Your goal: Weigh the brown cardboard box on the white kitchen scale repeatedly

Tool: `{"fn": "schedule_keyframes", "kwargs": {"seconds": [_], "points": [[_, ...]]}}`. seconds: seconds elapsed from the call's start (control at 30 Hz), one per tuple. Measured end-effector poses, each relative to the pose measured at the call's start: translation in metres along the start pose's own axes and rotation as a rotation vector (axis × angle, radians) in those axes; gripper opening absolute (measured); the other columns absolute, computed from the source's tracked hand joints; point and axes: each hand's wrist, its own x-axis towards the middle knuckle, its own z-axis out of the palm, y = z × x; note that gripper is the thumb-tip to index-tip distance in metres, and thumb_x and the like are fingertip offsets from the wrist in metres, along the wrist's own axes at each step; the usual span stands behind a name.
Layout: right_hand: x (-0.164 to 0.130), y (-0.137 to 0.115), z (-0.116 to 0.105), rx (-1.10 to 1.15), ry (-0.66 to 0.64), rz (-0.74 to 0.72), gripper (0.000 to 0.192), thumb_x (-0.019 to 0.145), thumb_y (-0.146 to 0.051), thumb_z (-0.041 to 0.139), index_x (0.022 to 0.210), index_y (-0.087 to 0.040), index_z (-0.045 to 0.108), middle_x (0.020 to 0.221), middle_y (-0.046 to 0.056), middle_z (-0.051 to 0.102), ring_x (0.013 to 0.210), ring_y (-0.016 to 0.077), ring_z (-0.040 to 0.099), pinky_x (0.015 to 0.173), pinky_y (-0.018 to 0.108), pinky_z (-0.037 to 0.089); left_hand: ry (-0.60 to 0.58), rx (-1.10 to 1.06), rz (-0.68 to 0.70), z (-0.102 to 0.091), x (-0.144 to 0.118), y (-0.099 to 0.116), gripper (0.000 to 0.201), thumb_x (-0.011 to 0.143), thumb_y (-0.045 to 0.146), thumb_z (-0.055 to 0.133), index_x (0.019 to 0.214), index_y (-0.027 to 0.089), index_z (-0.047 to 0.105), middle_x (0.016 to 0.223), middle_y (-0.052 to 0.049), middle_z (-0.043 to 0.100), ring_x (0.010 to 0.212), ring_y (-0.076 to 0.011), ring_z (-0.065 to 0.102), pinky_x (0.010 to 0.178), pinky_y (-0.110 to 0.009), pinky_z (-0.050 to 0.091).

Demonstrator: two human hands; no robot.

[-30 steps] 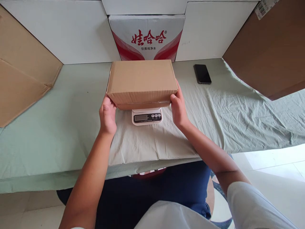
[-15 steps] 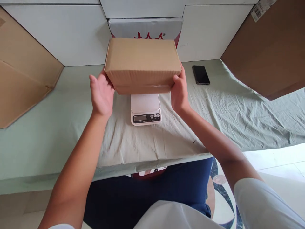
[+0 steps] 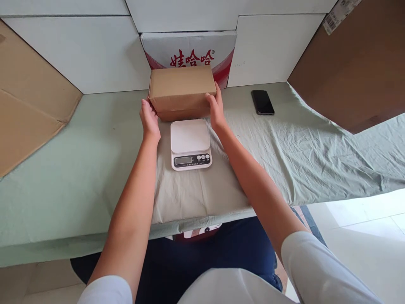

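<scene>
Cardboard box (image 3: 181,90) was held at both ends, the left hand (image 3: 149,119) and right hand (image 3: 215,110) pressed flat against its sides for balance. It was placed behind the scale (image 3: 190,144), against the printed carton (image 3: 190,48), so the platform was free.

Cardboard box (image 3: 181,90) on the table (image 3: 95,143) behind the scale (image 3: 190,143), left hand (image 3: 149,118) on its left end, right hand (image 3: 216,110) on its right end, printed carton (image 3: 190,48) behind it, phone (image 3: 262,102) to the right
</scene>
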Motion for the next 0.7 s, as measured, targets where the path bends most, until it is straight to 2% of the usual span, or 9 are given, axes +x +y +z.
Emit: {"fn": "schedule_keyframes", "kwargs": {"seconds": [0.17, 0.23, 0.3, 0.4, 0.5, 0.63, 0.7], "points": [[-0.005, 0.010, 0.000, -0.027, -0.040, -0.018, 0.104, 0.079, -0.102, 0.046, 0.164, -0.041, 0.044, 0.188, -0.005, 0.037, 0.183, 0.0263, 0.020, 0.153, 0.058, 0.021, 0.029, -0.060, 0.020, -0.005, 0.002, -0.016, 0.099, 0.095, 0.103, 0.037, 0.145, 0.024, 0.071, 0.166, -0.012, 0.068, 0.173, -0.0303, 0.044, 0.136, -0.048, 0.039], [-0.004, 0.013, 0.000, -0.050, -0.043, -0.027, 0.099, 0.081, -0.099, 0.047, 0.162, -0.041, 0.046, 0.187, -0.005, 0.039, 0.182, 0.0262, 0.021, 0.153, 0.060, 0.021, 0.038, -0.057, 0.013, -0.006, 0.004, -0.019, 0.100, 0.085, 0.108, 0.046, 0.139, 0.028, 0.074, 0.164, -0.012, 0.069, 0.170, -0.0312, 0.048, 0.137, -0.047, 0.042], [-0.004, 0.014, 0.000, -0.053, -0.037, -0.022, 0.097, 0.082, -0.099, 0.046, 0.161, -0.042, 0.047, 0.187, -0.006, 0.040, 0.181, 0.0260, 0.026, 0.153, 0.058, 0.023, 0.041, -0.051, 0.002, -0.006, 0.005, -0.021, 0.099, 0.081, 0.110, 0.047, 0.133, 0.031, 0.076, 0.162, -0.012, 0.070, 0.171, -0.0311, 0.047, 0.137, -0.046, 0.042], [-0.006, 0.015, 0.000, -0.015, -0.010, 0.002, 0.101, 0.080, -0.100, 0.049, 0.162, -0.041, 0.047, 0.187, -0.005, 0.041, 0.180, 0.0268, 0.029, 0.152, 0.056, 0.026, 0.046, -0.062, 0.007, -0.006, 0.004, -0.021, 0.102, 0.091, 0.107, 0.037, 0.138, 0.025, 0.073, 0.163, -0.012, 0.069, 0.174, -0.0299, 0.041, 0.138, -0.045, 0.038], [-0.007, 0.015, -0.001, 0.021, 0.003, 0.003, 0.105, 0.077, -0.100, 0.054, 0.162, -0.039, 0.047, 0.186, -0.002, 0.042, 0.178, 0.0294, 0.031, 0.151, 0.057, 0.027, 0.039, -0.063, -0.013, -0.005, 0.002, -0.019, 0.101, 0.091, 0.107, 0.038, 0.138, 0.024, 0.071, 0.165, -0.011, 0.068, 0.173, -0.0294, 0.042, 0.137, -0.044, 0.038], [-0.005, 0.018, -0.002, -0.006, -0.036, -0.006, 0.105, 0.079, -0.104, 0.043, 0.162, -0.040, 0.046, 0.185, -0.001, 0.044, 0.176, 0.0303, 0.036, 0.149, 0.057, 0.030, 0.026, -0.075, -0.013, -0.003, 0.001, -0.018, 0.099, 0.101, 0.100, 0.028, 0.142, 0.018, 0.065, 0.161, -0.010, 0.070, 0.173, -0.0281, 0.042, 0.136, -0.046, 0.037], [-0.003, 0.020, -0.003, -0.025, -0.047, -0.043, 0.104, 0.081, -0.104, 0.040, 0.161, -0.040, 0.047, 0.182, 0.000, 0.048, 0.175, 0.0309, 0.038, 0.149, 0.060, 0.031, 0.025, -0.095, 0.015, -0.004, 0.001, -0.019, 0.096, 0.101, 0.098, 0.037, 0.141, 0.016, 0.067, 0.161, -0.012, 0.070, 0.171, -0.0298, 0.045, 0.136, -0.047, 0.038]]}}
